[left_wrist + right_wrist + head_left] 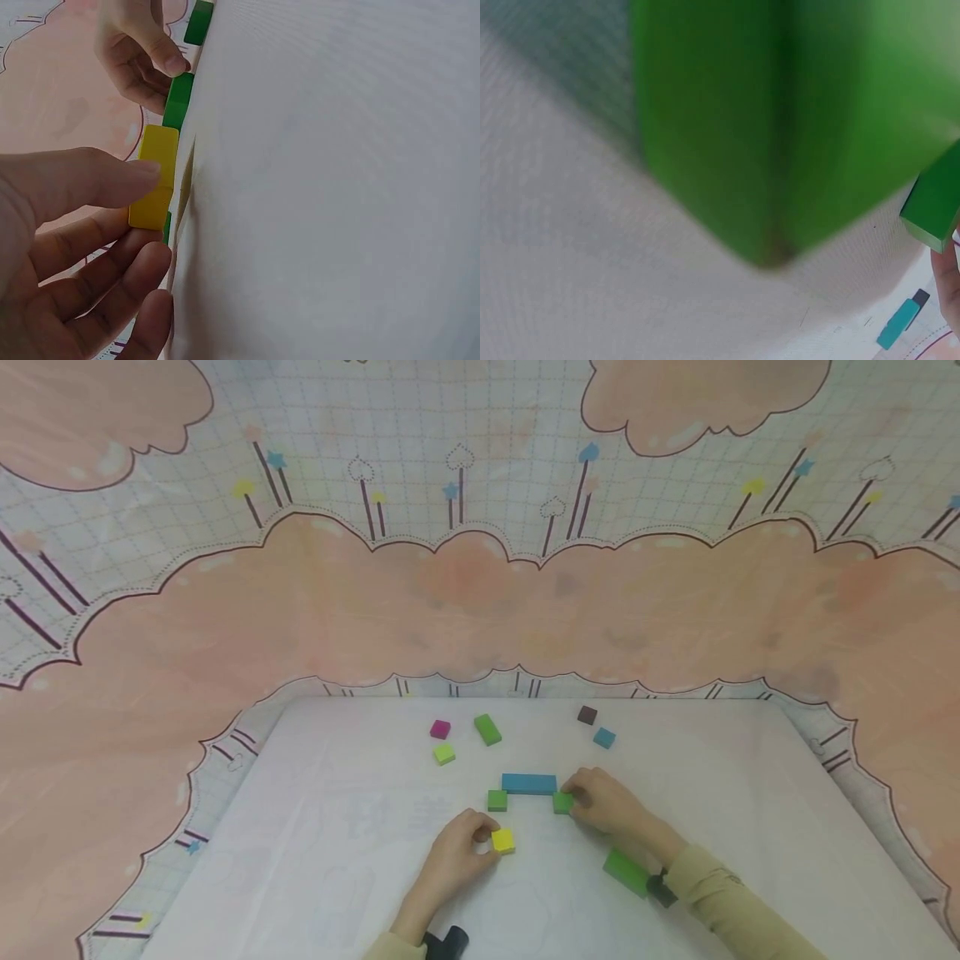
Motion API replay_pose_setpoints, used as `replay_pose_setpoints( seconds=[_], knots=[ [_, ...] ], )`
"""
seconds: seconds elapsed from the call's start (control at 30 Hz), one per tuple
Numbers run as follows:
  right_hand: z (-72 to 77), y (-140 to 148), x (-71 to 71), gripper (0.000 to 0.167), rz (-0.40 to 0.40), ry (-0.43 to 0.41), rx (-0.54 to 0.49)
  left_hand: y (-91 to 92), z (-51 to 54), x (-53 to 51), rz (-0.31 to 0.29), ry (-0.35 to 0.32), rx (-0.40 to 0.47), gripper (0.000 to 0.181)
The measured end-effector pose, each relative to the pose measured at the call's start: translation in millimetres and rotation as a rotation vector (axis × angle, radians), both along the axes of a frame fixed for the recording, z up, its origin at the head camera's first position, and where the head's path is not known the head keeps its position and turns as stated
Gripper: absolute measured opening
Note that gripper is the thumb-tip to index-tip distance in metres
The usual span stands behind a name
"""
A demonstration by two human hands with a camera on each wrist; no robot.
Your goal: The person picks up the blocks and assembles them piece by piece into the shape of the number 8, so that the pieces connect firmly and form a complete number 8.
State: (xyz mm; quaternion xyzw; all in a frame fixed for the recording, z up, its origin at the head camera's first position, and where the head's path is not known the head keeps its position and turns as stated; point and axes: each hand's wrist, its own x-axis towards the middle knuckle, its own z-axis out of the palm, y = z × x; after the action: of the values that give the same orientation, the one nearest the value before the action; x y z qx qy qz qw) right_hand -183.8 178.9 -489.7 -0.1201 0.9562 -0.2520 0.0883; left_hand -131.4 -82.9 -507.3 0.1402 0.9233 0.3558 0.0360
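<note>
My left hand [459, 853] pinches a yellow block [503, 841] between thumb and fingers, just above or on the white table; in the left wrist view the thumb lies across the block [156, 202]. My right hand [611, 806] pinches a small green block [562, 802] at the right end of a long blue block [528, 784]. A second small green block [497, 801] sits by the blue block's left end. Beside the right wrist lies a larger green block [626, 872], which fills much of the right wrist view [712, 127].
Toward the back of the white table [337, 860] lie a magenta block [440, 729], a lime block [444, 754], a green block [487, 729], a dark block [587, 715] and a small blue block [604, 738]. A patterned cloth [480, 610] rises behind the table.
</note>
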Motion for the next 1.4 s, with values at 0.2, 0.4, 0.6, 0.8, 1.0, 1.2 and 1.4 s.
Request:
replay_pose_setpoints(
  seconds=[0.2, 0.4, 0.6, 0.8, 1.0, 1.2, 1.4],
  knots=[
    [0.8, -1, 0.3, 0.029, -0.013, -0.01, -0.006, 1.3, 0.1, -2.9, 0.009, -0.009, 0.019, 0.03],
    [0.8, -1, 0.2, 0.029, -0.011, -0.006, -0.008, 2.8, 0.4, -5.0, 0.029, -0.009, 0.028, 0.031],
    [0.3, 0, 0.2, 0.029, 0.0, 0.006, -0.013, 4.3, 1.1, -7.4, 0.061, -0.016, 0.031, 0.03],
    [0.8, 0, 0.1, 0.028, 0.003, 0.009, -0.014, 6.3, 3.0, -9.3, 0.068, 0.005, 0.019, 0.029],
    [1.1, 1, 0.9, 0.029, 0.004, 0.009, -0.019, 7.6, 5.2, -11.6, 0.076, -0.003, -0.005, 0.028],
    [0.7, 1, 0.3, 0.029, 0.009, 0.002, -0.02, 8.6, 5.2, -14.7, 0.075, -0.006, -0.025, 0.027],
    [0.1, 1, -2.1, 0.029, 0.031, 0.023, -0.003, 10.3, 5.6, -16.7, 0.081, 0.002, -0.034, 0.028]
  ],
)
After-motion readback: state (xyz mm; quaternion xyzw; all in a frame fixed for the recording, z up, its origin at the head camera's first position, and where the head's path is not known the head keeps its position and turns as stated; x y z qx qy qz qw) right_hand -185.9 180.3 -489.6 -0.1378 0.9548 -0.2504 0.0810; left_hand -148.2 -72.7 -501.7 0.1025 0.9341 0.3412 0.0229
